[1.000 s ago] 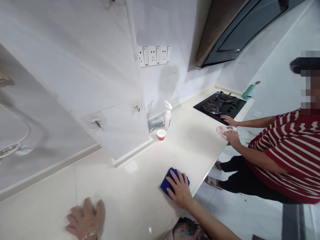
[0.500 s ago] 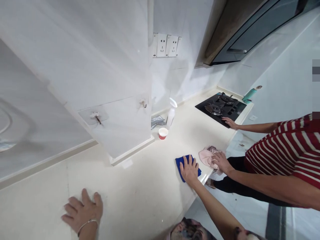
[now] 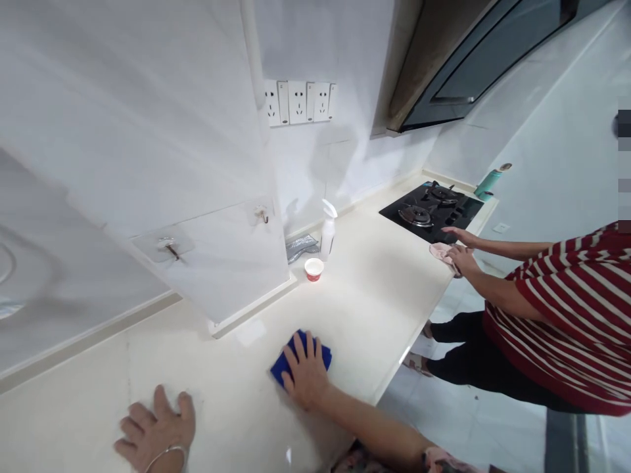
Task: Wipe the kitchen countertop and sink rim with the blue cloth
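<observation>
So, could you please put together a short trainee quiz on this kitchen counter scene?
1. True or false: the right hand lies flat on a blue cloth.
2. What stands beside the spray bottle? A) red cup B) kettle C) plate
3. What does the left hand rest on?

Key:
1. True.
2. A.
3. The bare counter, palm down, holding nothing.
</observation>
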Tool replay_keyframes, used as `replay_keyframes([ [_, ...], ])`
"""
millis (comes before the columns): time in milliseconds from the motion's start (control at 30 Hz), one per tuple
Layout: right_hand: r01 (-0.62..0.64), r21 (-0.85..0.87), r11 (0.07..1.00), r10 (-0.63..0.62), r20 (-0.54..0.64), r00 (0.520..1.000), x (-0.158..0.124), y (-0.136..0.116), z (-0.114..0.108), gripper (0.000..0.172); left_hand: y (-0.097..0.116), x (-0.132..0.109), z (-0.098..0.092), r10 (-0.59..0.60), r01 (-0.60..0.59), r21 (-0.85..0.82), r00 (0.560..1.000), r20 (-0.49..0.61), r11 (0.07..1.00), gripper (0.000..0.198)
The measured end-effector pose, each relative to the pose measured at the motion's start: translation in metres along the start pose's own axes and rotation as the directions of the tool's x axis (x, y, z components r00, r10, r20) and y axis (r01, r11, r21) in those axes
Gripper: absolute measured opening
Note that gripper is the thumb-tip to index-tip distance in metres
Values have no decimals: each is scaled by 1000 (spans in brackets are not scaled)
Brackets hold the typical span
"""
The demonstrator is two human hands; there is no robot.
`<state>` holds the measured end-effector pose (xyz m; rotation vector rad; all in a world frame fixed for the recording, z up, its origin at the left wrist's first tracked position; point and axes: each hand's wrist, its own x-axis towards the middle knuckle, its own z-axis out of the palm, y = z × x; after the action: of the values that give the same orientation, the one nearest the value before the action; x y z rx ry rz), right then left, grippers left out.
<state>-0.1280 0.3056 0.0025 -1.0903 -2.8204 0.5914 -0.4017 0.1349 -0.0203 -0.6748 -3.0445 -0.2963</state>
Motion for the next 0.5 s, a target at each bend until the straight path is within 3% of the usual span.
replay_keyframes([
  [67,114,40,993,-116,42,992,-18,-7,1,68,0,0,-1,-11,11,-9,999,-49,1000,82],
  [167,186,101,977,-194,72,978,-36,-4,-3,67,2,-2,-3,-9,7,-24,996,-92,1000,83],
  [500,187,162,969,-199,58,978,-49,14,-10,60,-3,-2,-2,-28,24,-68,998,-58,997,87],
])
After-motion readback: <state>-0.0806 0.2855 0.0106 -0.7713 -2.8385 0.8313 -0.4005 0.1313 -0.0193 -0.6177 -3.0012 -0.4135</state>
